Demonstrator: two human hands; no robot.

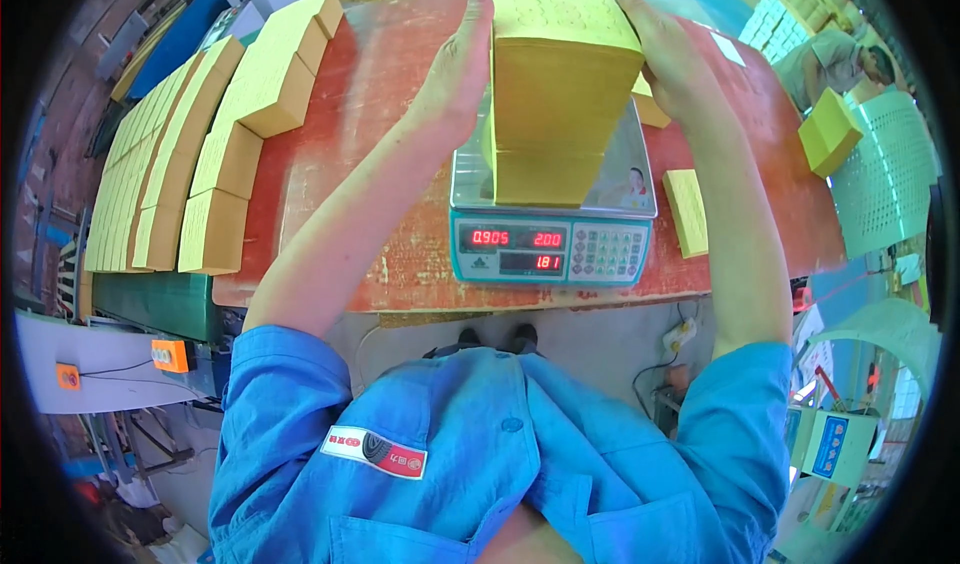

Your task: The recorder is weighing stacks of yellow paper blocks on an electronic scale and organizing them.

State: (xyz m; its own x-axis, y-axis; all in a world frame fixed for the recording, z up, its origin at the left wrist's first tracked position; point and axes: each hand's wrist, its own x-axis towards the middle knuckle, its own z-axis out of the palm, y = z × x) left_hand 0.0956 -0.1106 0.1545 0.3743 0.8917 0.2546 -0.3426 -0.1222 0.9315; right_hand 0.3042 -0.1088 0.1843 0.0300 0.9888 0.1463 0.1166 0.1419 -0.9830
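A tall block of stacked yellow paper (565, 89) stands upright over the pan of a digital scale (552, 254) with a lit red display. My left hand (467, 69) lies along the block's left side, its fingers straight and pointing away from me. Against the right side is my right hand (660, 49), so the block is held between both palms. Part of each hand's inner side is hidden by the block. Whether its lower end bears fully on the pan, I cannot tell. A smaller yellow paper block (686, 212) lies right of the scale.
Rows of yellow paper blocks (215, 154) line the left part of the red table (380, 179). Another yellow block (650, 102) sits partly behind my right wrist. At the far right, a person (830, 64) is beside a yellow block (830, 134) and a perforated metal sheet (885, 179).
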